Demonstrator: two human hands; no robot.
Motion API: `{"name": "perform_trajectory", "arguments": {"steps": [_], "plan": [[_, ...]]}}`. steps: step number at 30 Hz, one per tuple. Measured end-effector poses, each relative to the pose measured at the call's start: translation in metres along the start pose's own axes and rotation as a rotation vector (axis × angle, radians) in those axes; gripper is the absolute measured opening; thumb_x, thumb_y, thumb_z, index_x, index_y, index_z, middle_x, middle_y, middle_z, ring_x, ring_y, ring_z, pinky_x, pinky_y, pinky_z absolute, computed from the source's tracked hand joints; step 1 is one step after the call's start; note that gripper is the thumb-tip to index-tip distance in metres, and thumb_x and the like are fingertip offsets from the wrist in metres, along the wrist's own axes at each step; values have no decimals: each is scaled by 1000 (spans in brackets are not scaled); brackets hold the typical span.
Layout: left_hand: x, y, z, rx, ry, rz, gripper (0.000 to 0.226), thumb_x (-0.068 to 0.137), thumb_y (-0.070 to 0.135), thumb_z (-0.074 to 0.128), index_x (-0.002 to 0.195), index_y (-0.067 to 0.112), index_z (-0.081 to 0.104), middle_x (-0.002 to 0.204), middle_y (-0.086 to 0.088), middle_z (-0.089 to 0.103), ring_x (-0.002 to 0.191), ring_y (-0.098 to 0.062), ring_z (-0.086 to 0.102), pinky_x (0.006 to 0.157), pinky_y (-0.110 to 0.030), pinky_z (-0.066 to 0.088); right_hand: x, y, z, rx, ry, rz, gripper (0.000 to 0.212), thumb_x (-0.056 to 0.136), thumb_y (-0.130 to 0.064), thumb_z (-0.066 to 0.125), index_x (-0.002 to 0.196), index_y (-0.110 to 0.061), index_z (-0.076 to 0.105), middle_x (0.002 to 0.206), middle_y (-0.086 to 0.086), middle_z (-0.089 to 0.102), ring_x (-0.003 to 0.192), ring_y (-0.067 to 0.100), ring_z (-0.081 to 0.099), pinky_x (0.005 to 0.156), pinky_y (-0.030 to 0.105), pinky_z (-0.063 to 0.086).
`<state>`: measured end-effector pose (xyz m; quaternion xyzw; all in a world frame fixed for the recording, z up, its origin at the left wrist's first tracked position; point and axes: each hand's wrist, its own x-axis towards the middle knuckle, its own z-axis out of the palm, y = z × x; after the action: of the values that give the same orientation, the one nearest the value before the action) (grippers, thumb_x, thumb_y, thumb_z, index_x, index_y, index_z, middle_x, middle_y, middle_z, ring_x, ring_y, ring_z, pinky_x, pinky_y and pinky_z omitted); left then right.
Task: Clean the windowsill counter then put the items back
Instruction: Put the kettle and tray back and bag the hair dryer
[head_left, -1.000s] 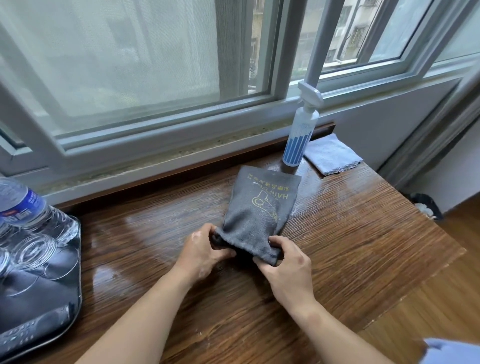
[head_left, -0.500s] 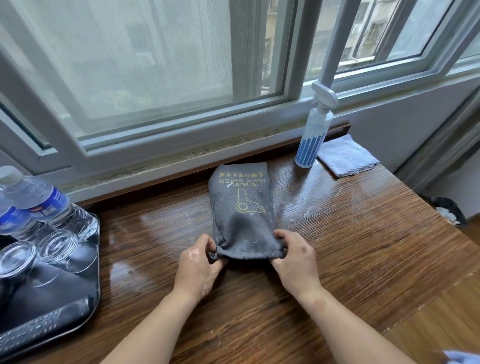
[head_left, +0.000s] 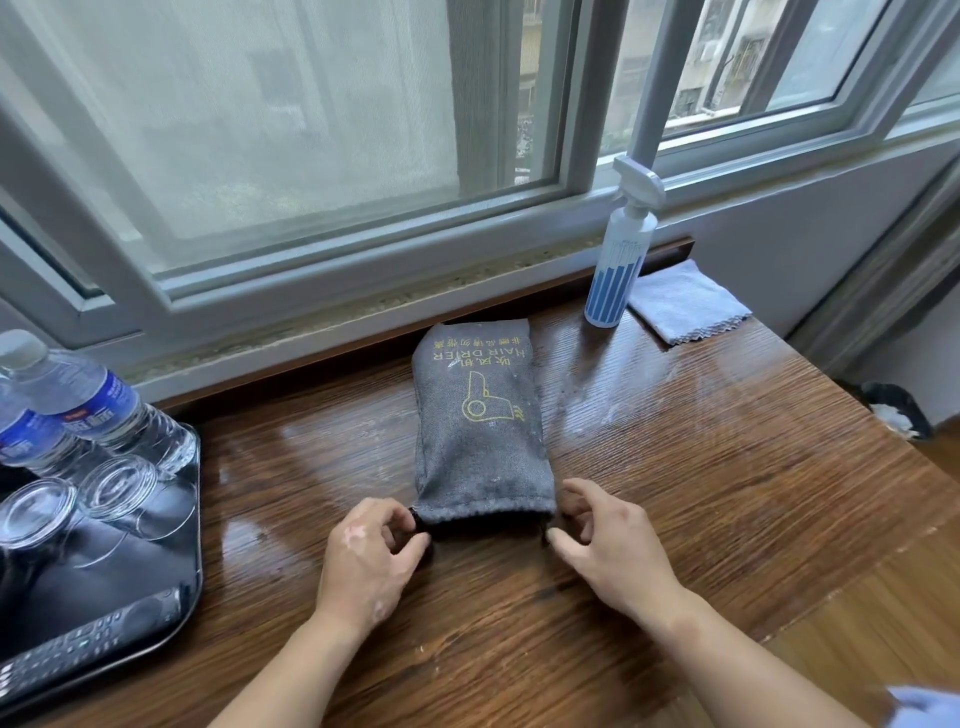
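Note:
A grey hair drier bag (head_left: 480, 415) with a yellow drier print lies flat on the wooden windowsill counter (head_left: 701, 467), its far end near the window frame. My left hand (head_left: 369, 556) sits at the bag's near left corner, thumb and curled fingers pinching the dark edge there. At the near right corner is my right hand (head_left: 608, 540); its fingers are spread and loose, just off the fabric. A white spray bottle (head_left: 618, 265) with blue stripes stands at the back right, with a folded pale blue cloth (head_left: 685, 301) beside it.
A dark tray (head_left: 156, 613) at the left edge holds two water bottles (head_left: 88, 400), upturned glasses (head_left: 117, 488) and a remote control (head_left: 78, 649). The counter's right edge drops to the floor, where a small bin (head_left: 896, 410) stands. The wood shines with damp streaks.
The bag has been turned straight and slid toward the window. My right hand has let go of its corner and opened, and the view has shifted left and down.

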<state>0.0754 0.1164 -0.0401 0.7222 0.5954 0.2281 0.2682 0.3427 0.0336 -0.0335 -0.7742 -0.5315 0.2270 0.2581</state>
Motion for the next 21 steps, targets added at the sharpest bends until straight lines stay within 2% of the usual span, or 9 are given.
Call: {"name": "perform_trajectory", "arguments": {"steps": [2, 3, 6, 9, 11, 13, 17, 18, 21], "plan": [[2, 6, 5, -6, 26, -20, 41, 63, 22, 95, 78, 28, 57, 66, 9, 58, 60, -5, 53, 66, -19, 44, -1, -8, 3, -73, -5, 11, 66, 67, -58, 81, 125, -37, 57, 97, -19, 67, 89, 5, 62, 88, 29, 53], [5, 11, 8, -14, 29, -34, 45, 62, 24, 95, 84, 27, 56, 70, 8, 62, 65, -11, 58, 69, -26, 48, -1, -14, 5, -101, -1, 26, 68, 67, -62, 80, 125, -38, 55, 103, -16, 68, 97, 8, 63, 89, 31, 52], [14, 25, 17, -17, 6, -77, 55, 64, 28, 94, 98, 29, 52, 87, 6, 68, 81, -19, 64, 79, -28, 50, 4, -28, 13, -164, 7, 24, 57, 78, -50, 74, 127, -35, 48, 109, -7, 69, 108, 20, 65, 88, 36, 51], [23, 33, 23, 42, -14, -92, 44, 71, 28, 88, 102, 24, 56, 89, -2, 71, 86, -30, 66, 78, -35, 53, 8, -31, 15, -231, -29, 6, 50, 86, -34, 65, 132, -33, 45, 106, 1, 72, 105, 28, 66, 86, 38, 49], [28, 33, 22, 79, -5, -109, 29, 76, 18, 78, 101, 19, 62, 88, -11, 74, 87, -37, 68, 76, -38, 53, 9, -27, 12, -250, -41, -5, 51, 88, -32, 64, 136, -33, 45, 104, 2, 73, 103, 30, 66, 86, 38, 49], [30, 30, 18, 82, 11, -117, 22, 75, 10, 72, 95, 18, 67, 83, -13, 75, 83, -39, 68, 72, -38, 53, 9, -21, 7, -235, -39, -21, 52, 89, -33, 65, 138, -36, 46, 102, 1, 74, 102, 29, 67, 86, 38, 50], [28, 27, 3, 52, -31, -197, 28, 70, 2, 74, 77, 24, 58, 65, 8, 60, 70, -26, 57, 66, -28, 36, 8, -7, -5, -204, -44, -48, 43, 89, -33, 68, 129, -38, 55, 96, -12, 74, 100, 21, 68, 86, 37, 52], [28, 24, -2, 55, -63, -220, 31, 69, 2, 76, 74, 26, 56, 63, 9, 58, 68, -25, 57, 66, -28, 37, 9, -4, -7, -196, -44, -52, 38, 89, -33, 68, 125, -38, 57, 93, -15, 73, 98, 18, 68, 85, 36, 53], [29, 17, -16, 43, -185, -270, 29, 65, 4, 77, 70, 26, 59, 62, 8, 63, 63, -25, 65, 65, -32, 55, 11, 4, -12, -194, -35, -68, 30, 87, -33, 70, 116, -37, 62, 88, -17, 71, 94, 15, 68, 84, 37, 54]]}}
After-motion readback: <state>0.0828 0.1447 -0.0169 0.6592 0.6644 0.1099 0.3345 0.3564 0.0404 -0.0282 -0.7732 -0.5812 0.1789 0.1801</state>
